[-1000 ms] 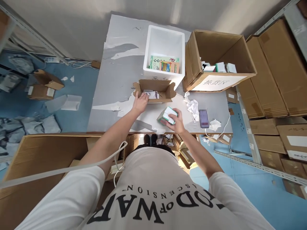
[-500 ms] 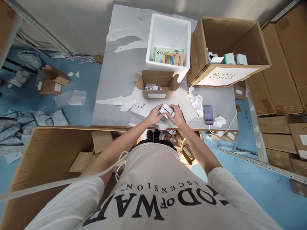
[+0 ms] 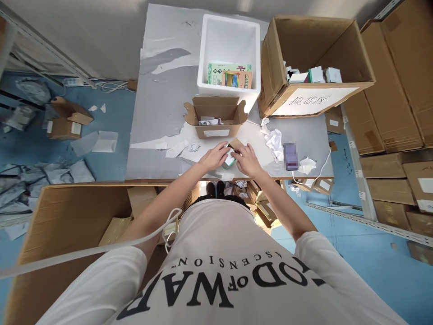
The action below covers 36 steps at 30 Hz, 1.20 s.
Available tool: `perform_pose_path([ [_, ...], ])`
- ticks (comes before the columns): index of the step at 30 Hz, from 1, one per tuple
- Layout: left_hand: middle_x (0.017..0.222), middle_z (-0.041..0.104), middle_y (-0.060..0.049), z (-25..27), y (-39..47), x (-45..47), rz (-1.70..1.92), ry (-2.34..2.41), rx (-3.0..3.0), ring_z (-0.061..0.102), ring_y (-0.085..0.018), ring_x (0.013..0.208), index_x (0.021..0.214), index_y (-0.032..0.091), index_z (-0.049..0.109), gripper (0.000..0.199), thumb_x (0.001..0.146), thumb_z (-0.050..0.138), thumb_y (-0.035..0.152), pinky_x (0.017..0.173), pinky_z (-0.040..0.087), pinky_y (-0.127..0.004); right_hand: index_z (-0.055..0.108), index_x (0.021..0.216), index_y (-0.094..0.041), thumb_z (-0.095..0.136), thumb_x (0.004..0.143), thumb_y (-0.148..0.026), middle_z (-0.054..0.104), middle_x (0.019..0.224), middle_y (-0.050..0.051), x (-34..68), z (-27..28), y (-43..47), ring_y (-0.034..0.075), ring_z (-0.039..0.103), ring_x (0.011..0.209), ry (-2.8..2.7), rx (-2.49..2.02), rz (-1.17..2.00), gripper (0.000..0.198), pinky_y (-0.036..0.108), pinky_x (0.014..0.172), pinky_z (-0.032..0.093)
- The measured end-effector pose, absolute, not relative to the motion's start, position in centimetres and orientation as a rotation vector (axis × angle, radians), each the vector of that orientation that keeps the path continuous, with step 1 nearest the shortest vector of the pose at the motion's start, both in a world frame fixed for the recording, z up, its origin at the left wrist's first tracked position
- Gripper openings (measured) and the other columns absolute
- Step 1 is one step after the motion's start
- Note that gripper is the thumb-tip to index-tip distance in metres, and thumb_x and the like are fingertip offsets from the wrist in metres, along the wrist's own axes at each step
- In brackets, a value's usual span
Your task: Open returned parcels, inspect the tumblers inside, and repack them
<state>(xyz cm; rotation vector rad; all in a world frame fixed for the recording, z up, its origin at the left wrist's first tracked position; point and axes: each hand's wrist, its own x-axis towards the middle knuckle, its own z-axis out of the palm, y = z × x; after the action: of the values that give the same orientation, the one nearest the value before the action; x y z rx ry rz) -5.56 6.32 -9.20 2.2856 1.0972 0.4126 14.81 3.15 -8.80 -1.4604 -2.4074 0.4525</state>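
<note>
Together, left hand (image 3: 214, 157) and right hand (image 3: 248, 161) hold a green-edged box (image 3: 230, 160) askew, its long axis unclear.

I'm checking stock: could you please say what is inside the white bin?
A green item and an orange item overlapping it; whatever lies beneath them or behind the near wall is hidden.
</note>
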Motion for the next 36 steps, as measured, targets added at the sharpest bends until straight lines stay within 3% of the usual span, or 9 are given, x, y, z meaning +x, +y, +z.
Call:
perform_pose_path([
  [4, 0.141, 0.053, -0.01, -9.4, 6.6, -5.7, 0.459, 1.164, 2.246, 0.058, -0.02, 0.122, 0.118, 0.019, 0.062, 0.033, 0.095, 0.039, 0.023, 0.103, 0.048, -0.034, 0.071, 0.1, -0.019, 0.044, 0.077, -0.006, 0.057, 0.124, 0.011, 15.1, -8.2, 2.7, 0.025, 0.053, 0.118, -2.347, -1.395, 0.657, 0.038, 0.046, 0.104, 0.042],
  [10, 0.105, 0.068, -0.011, -10.0, 6.9, -5.8, 0.597, 1.489, 2.068, 0.064, -0.02, 0.101, 0.097, 0.017, 0.066, 0.035, 0.097, 0.03, 0.022, 0.095, 0.049, -0.035, 0.07, 0.078, -0.018, 0.05, 0.087, -0.022, 0.066, 0.118, 0.011, 14.7, -7.7, 2.9, 0.028, 0.058, 0.118, -2.292, -1.497, 0.771, 0.022, 0.052, 0.109, 0.036],
  [14, 0.131, 0.058, -0.01, -10.0, 6.8, -5.7, 0.499, 1.298, 2.207, 0.056, -0.022, 0.12, 0.107, 0.018, 0.066, 0.032, 0.092, 0.038, 0.017, 0.1, 0.046, -0.036, 0.068, 0.094, -0.017, 0.045, 0.086, -0.015, 0.067, 0.116, 0.013, 14.1, -7.9, 3.2, 0.026, 0.06, 0.113, -2.226, -1.534, 0.731, 0.024, 0.043, 0.1, 0.046],
  [17, 0.132, 0.057, -0.006, -9.9, 6.5, -5.6, 0.482, 1.18, 2.268, 0.045, -0.023, 0.131, 0.099, 0.021, 0.07, 0.033, 0.085, 0.042, 0.01, 0.109, 0.039, -0.041, 0.063, 0.107, -0.017, 0.046, 0.08, -0.01, 0.068, 0.114, 0.011, 13.9, -8.3, 3.4, 0.027, 0.061, 0.108, -2.153, -1.581, 0.708, 0.033, 0.043, 0.096, 0.048],
  [22, 0.103, 0.064, -0.005, -8.9, 6.1, -5.6, 0.521, 1.145, 2.075, 0.058, -0.02, 0.106, 0.067, 0.02, 0.067, 0.032, 0.079, 0.041, 0.008, 0.101, 0.045, -0.04, 0.061, 0.117, -0.017, 0.048, 0.081, -0.012, 0.067, 0.111, 0.012, 13.2, -8.5, 3.6, 0.028, 0.062, 0.102, -2.111, -1.711, 0.651, 0.038, 0.044, 0.09, 0.05],
  [25, 0.086, 0.063, -0.005, -8.1, 5.7, -5.5, 0.502, 1.281, 2.005, 0.061, -0.019, 0.088, 0.059, 0.019, 0.062, 0.032, 0.087, 0.047, 0.024, 0.092, 0.048, -0.038, 0.06, 0.122, -0.019, 0.051, 0.086, -0.019, 0.062, 0.115, 0.013, 12.7, -7.7, 3.8, 0.028, 0.062, 0.098, -2.287, -1.717, 0.631, 0.038, 0.041, 0.085, 0.052],
  [28, 0.095, 0.064, -0.007, -7.8, 5.1, -5.5, 0.486, 1.453, 2.063, 0.062, -0.024, 0.094, 0.074, 0.019, 0.065, 0.026, 0.077, 0.068, 0.045, 0.094, 0.045, -0.044, 0.055, 0.129, -0.02, 0.061, 0.085, -0.024, 0.056, 0.121, 0.015, 12.4, -6.6, 4.2, 0.028, 0.062, 0.097, -2.505, -1.705, 0.623, 0.044, 0.04, 0.082, 0.052],
  [32, 0.13, 0.055, -0.014, -8.5, 4.3, -5.6, 0.451, 1.364, 2.137, 0.053, -0.032, 0.121, 0.118, 0.02, 0.057, 0.068, 0.063, 0.08, 0.051, 0.101, 0.042, -0.048, 0.053, 0.13, -0.016, 0.077, 0.073, -0.02, 0.053, 0.124, 0.019, 12.0, -6.0, 5.0, 0.033, 0.059, 0.104, -2.712, -1.665, 0.498, 0.062, 0.056, 0.096, 0.045],
  [36, 0.138, 0.051, -0.015, -9.8, 3.7, -5.2, 0.517, 1.322, 2.082, 0.05, -0.031, 0.129, 0.134, 0.019, 0.042, 0.084, 0.064, 0.081, 0.042, 0.104, 0.043, -0.046, 0.062, 0.112, -0.013, 0.088, 0.056, -0.023, 0.055, 0.12, 0.022, 10.8, -6.0, 6.5, 0.039, 0.05, 0.111, -2.9, -1.509, 0.181, 0.062, 0.068, 0.104, 0.03],
])
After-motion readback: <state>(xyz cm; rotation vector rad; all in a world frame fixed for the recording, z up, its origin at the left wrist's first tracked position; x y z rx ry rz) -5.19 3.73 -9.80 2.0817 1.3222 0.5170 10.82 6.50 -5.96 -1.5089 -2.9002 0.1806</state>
